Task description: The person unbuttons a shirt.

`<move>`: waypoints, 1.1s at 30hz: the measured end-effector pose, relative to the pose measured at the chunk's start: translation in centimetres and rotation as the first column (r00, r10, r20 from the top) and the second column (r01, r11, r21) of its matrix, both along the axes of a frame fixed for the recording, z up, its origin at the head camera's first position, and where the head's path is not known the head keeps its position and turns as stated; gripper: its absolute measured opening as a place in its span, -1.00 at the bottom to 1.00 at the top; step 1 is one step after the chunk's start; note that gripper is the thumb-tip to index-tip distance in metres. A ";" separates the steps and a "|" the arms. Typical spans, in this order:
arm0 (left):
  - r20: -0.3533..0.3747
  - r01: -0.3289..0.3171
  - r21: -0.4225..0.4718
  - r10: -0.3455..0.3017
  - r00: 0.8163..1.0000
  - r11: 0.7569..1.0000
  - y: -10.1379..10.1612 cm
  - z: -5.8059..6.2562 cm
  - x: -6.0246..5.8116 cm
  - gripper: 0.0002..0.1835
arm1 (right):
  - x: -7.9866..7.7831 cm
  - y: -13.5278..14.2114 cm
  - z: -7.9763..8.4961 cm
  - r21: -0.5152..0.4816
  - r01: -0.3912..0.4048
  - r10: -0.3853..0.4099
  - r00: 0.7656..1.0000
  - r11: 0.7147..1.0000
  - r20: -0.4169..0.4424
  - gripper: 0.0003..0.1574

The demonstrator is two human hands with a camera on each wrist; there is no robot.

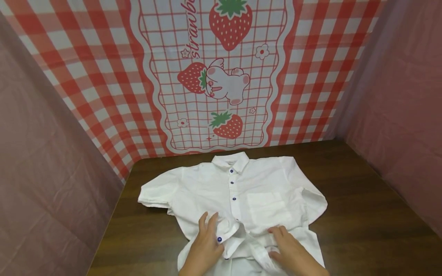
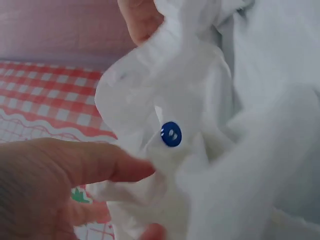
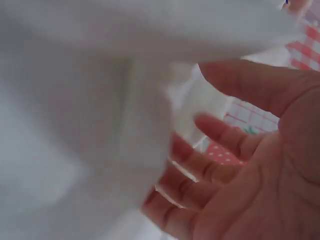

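A white short-sleeved shirt [image 1: 207, 184] with blue buttons lies front up, its collar at the far side. Its lower front is lifted into loose folds between the hands. On the left of these folds is my left hand [image 1: 205, 245], fingers extended beside a raised flap with a blue button [image 2: 171, 134]. The left wrist view has a fingertip close below that button. On the right, my right hand [image 1: 290, 249] is at the cloth with thumb and fingers spread apart. Fingers [image 3: 185, 185] of that hand touch or nearly touch the blurred fabric in the right wrist view.
Beneath the shirt is a dark brown wooden table [image 1: 359, 207]. A red-and-white checked cloth with strawberries [image 1: 228, 126] hangs behind it. Pink curtains [image 1: 400, 96] stand at both sides.
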State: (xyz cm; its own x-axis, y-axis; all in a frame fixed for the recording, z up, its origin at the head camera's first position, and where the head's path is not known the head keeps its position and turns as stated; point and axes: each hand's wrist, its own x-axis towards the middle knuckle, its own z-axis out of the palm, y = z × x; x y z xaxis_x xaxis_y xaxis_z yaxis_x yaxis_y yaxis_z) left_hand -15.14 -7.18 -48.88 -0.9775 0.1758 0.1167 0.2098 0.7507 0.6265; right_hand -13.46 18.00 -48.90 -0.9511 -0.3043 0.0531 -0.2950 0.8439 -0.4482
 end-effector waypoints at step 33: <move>-0.343 -0.040 -0.022 0.030 0.939 0.999 -1.7 -1.3 -1.4 -0.79 | -3.4 -0.4 -0.5 -0.136 0.109 -0.136 0.967 0.985 -0.214 -0.75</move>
State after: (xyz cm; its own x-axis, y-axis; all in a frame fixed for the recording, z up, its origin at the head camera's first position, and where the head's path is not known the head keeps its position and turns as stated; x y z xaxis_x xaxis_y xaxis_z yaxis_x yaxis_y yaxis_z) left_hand -16.58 -8.87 -50.20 -0.8847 0.1507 0.4411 0.3816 0.7776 0.4998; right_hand -16.83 17.60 -49.44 -0.9408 -0.1641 0.2968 -0.2966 0.8225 -0.4854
